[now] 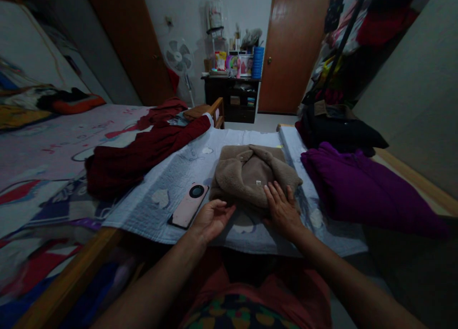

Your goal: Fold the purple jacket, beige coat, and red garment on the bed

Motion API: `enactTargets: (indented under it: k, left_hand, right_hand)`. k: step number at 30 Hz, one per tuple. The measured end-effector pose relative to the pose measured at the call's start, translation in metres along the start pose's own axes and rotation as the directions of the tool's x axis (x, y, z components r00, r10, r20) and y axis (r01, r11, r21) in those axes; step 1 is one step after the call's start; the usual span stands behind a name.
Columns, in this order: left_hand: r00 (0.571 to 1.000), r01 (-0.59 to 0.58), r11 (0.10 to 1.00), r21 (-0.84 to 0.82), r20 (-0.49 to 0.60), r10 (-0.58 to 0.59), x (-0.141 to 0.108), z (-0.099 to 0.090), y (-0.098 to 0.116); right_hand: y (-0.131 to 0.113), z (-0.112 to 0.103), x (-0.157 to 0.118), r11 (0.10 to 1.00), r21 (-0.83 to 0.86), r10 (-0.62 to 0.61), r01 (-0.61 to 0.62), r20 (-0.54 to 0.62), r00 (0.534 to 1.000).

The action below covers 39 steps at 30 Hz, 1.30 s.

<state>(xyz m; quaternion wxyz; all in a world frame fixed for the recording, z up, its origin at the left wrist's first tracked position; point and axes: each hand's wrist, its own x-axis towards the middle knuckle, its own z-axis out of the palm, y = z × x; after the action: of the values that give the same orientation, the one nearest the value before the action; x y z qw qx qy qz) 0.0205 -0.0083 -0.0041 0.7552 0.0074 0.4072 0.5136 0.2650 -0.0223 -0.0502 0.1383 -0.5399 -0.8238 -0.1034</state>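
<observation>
A folded brown fleecy jacket (232,176) lies in front of me on a pale blue quilted cover (200,159), collar upward with a small white label inside. My right hand (282,209) rests flat on the jacket's near right part, fingers stretched out. At the jacket's near left edge is my left hand (214,219), palm turned up and fingers apart; whether its fingertips touch the cloth I cannot tell. Left of that hand lies a pink phone (189,205) with a round black camera ring, back side up.
Dark red clothing (136,157) lies to the left, beside a bed with a printed sheet (71,133). On the right are a folded purple garment (361,190) and dark folded clothes (343,128). A fan (179,57) and a dark cabinet (231,100) stand at the back.
</observation>
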Motion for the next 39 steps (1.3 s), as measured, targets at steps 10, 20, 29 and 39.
enactTargets:
  k: [10,20,29,39]
  left_hand:
    - [0.943,0.066,0.661,0.748,0.169,-0.285,-0.007,-0.033,-0.009]
    - [0.634,-0.701,-0.492,0.516,0.767,-0.100,0.013,-0.017,-0.039]
    - [0.621,-0.660,-0.500,0.561,0.782,0.058,0.030,-0.009,-0.035]
    - [0.591,-0.678,-0.481,0.556,0.801,0.093,0.031,-0.008,-0.037]
  right_hand:
    - [-0.005,-0.004,0.012,0.996,0.077,-0.050,0.051,-0.008,0.999]
    - [0.005,-0.030,0.049,0.998,0.056,0.000,-0.009,0.154,0.988]
    - [0.011,-0.044,0.078,0.989,0.111,0.063,-0.099,0.287,0.956]
    - [0.016,-0.042,0.079,0.988,0.144,0.010,-0.060,0.326,0.945]
